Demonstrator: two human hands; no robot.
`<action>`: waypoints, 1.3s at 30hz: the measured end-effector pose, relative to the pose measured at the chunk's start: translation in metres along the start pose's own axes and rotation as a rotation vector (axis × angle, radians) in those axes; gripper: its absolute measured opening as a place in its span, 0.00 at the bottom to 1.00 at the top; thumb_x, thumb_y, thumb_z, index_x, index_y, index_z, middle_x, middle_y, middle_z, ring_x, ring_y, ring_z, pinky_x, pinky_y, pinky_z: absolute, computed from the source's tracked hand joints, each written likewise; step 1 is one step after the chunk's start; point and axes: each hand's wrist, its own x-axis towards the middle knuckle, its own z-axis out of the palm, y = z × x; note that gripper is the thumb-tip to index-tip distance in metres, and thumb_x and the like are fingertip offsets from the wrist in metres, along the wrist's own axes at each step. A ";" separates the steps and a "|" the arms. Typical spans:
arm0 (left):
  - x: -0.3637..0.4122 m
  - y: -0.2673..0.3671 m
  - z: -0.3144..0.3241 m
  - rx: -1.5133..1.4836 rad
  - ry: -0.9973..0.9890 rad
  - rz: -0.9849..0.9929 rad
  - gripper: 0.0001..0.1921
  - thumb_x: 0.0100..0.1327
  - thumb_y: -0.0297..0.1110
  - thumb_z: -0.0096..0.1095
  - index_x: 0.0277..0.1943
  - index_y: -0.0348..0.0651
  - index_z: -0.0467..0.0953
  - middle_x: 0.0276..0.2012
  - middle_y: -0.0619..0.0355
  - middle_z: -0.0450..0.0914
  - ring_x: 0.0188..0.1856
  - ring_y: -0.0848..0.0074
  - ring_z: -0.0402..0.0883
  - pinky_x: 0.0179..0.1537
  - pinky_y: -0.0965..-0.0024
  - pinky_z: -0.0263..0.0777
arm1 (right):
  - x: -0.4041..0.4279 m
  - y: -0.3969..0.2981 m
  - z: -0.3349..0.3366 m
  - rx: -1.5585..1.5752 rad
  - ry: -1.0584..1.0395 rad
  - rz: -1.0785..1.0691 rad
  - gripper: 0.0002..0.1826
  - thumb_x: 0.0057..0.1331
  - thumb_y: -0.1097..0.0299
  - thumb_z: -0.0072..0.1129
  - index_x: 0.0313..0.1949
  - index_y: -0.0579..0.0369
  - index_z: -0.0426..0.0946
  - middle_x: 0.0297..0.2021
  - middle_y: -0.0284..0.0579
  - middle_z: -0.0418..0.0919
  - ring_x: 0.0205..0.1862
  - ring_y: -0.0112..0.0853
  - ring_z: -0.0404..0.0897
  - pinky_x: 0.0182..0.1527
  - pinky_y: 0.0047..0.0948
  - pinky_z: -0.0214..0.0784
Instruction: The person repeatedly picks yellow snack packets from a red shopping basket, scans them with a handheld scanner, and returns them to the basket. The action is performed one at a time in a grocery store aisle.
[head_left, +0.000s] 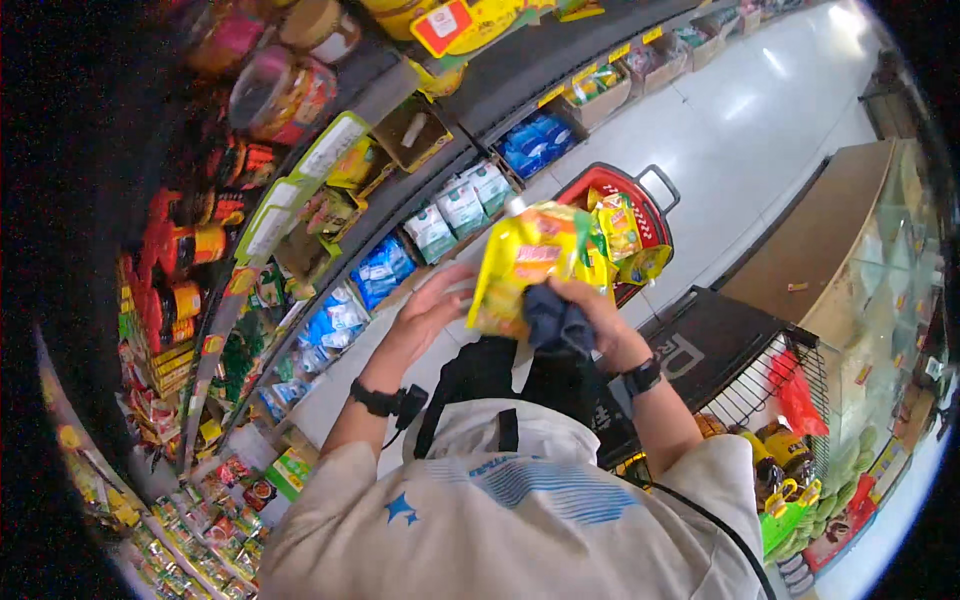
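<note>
My right hand (596, 315) grips a dark cloth (556, 319) and a yellow spouted pouch (525, 262) together. The pouch bears printing, and its white cap (515, 205) points up and away from me. Just left of the pouch is my left hand (431, 307), fingers apart, holding nothing; whether a fingertip touches the pouch edge I cannot tell. Beyond the pouch, a red shopping basket (581, 184) with a dark rim stands on the floor. Several similar yellow pouches (619, 225) lie in it, partly hidden behind the one in my hand.
Store shelves curve along my left, holding jars (281, 94) and boxed packets. White-and-green packs (457, 206) and blue packs (536, 142) fill the lowest level. On my right are a black case (694, 337), a wire basket (780, 390) with bottles, and a brown counter (810, 225).
</note>
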 end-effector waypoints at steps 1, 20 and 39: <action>-0.003 0.001 0.004 -0.105 -0.038 -0.028 0.33 0.76 0.37 0.68 0.79 0.38 0.65 0.70 0.51 0.79 0.71 0.61 0.79 0.74 0.56 0.71 | -0.004 0.003 0.018 -0.068 -0.027 -0.013 0.23 0.80 0.53 0.61 0.60 0.61 0.81 0.48 0.44 0.90 0.43 0.31 0.91 0.47 0.32 0.87; -0.035 0.071 0.028 -0.531 -0.166 0.011 0.38 0.84 0.67 0.36 0.80 0.44 0.65 0.73 0.46 0.77 0.70 0.54 0.80 0.72 0.46 0.73 | -0.116 -0.023 0.149 -0.258 0.140 -0.888 0.16 0.74 0.77 0.62 0.58 0.50 0.73 0.58 0.44 0.79 0.63 0.38 0.82 0.64 0.43 0.80; -0.061 0.072 0.016 -0.601 -0.488 -0.147 0.43 0.82 0.71 0.32 0.82 0.45 0.61 0.76 0.50 0.73 0.74 0.59 0.76 0.75 0.52 0.70 | -0.089 0.021 0.206 -1.614 0.333 -1.429 0.21 0.70 0.74 0.67 0.62 0.56 0.80 0.71 0.57 0.75 0.73 0.56 0.74 0.74 0.51 0.69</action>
